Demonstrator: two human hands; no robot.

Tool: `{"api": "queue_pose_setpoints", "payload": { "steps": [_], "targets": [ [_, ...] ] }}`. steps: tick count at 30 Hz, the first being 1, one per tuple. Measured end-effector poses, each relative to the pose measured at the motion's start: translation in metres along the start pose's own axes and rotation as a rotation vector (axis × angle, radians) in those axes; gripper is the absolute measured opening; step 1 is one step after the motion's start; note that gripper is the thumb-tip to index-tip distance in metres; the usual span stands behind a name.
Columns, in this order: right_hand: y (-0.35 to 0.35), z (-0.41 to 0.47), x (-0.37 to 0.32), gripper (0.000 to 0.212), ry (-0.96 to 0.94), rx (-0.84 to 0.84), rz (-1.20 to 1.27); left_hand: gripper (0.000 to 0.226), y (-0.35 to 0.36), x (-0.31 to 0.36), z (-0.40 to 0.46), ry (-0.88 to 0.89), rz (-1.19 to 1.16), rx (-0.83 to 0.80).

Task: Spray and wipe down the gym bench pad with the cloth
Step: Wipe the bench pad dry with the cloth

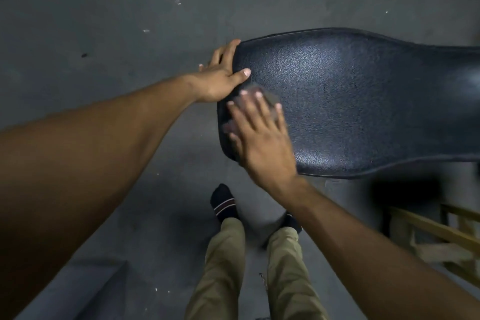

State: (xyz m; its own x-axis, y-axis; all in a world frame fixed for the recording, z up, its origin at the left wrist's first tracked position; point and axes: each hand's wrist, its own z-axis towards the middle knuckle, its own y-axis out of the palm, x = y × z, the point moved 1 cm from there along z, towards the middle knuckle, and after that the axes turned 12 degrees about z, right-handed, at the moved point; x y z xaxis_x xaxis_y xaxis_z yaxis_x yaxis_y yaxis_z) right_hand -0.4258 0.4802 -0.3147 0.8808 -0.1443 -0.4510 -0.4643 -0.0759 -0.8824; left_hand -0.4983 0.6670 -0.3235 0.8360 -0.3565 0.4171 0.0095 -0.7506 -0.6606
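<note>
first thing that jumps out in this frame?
The dark textured bench pad fills the right of the view. At its left end the right hand presses a grey cloth flat on it, while the left hand grips the pad's end edge.

A grey cloth (270,98) lies mostly hidden beneath the spread, motion-blurred right hand (259,132), only smeared edges showing past its fingertips. The bench pad (363,101) runs off the frame's right edge. The left hand's (220,78) fingers disappear behind the pad's end.
</note>
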Motion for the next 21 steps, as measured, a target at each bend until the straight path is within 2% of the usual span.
{"api": "queue_pose_setpoints", "payload": {
  "steps": [3, 6, 9, 11, 13, 15, 19, 21],
  "targets": [
    [0.018, 0.014, -0.023, 0.050, -0.239, -0.090, -0.062, 0.077, -0.007, -0.001, 0.004, -0.016, -0.012, -0.030],
    [0.024, 0.011, -0.023, 0.047, -0.310, -0.127, -0.110, 0.074, -0.008, -0.001, 0.000, -0.019, -0.045, -0.034],
    [0.024, -0.018, -0.009, 0.049, -0.443, -0.203, -0.167, 0.073, 0.002, -0.003, -0.004, 0.010, -0.108, 0.034],
    [0.017, -0.042, 0.008, 0.052, -0.493, -0.239, -0.195, 0.075, 0.016, -0.006, -0.007, 0.019, -0.259, 0.104],
    [0.004, -0.061, 0.026, 0.056, -0.422, -0.213, -0.201, 0.080, 0.034, -0.008, -0.016, -0.019, -0.521, 0.167],
    [-0.011, -0.068, 0.038, 0.059, -0.275, -0.169, -0.162, 0.077, 0.055, -0.008, -0.029, -0.083, -0.719, 0.218],
    [-0.030, -0.034, 0.053, 0.054, 0.078, -0.037, 0.085, 0.070, 0.086, -0.003, -0.052, -0.177, -0.870, 0.243],
    [-0.037, 0.002, 0.055, 0.053, 0.200, 0.049, 0.159, 0.075, 0.101, -0.002, -0.064, -0.225, -0.910, 0.278]
  ]
}}
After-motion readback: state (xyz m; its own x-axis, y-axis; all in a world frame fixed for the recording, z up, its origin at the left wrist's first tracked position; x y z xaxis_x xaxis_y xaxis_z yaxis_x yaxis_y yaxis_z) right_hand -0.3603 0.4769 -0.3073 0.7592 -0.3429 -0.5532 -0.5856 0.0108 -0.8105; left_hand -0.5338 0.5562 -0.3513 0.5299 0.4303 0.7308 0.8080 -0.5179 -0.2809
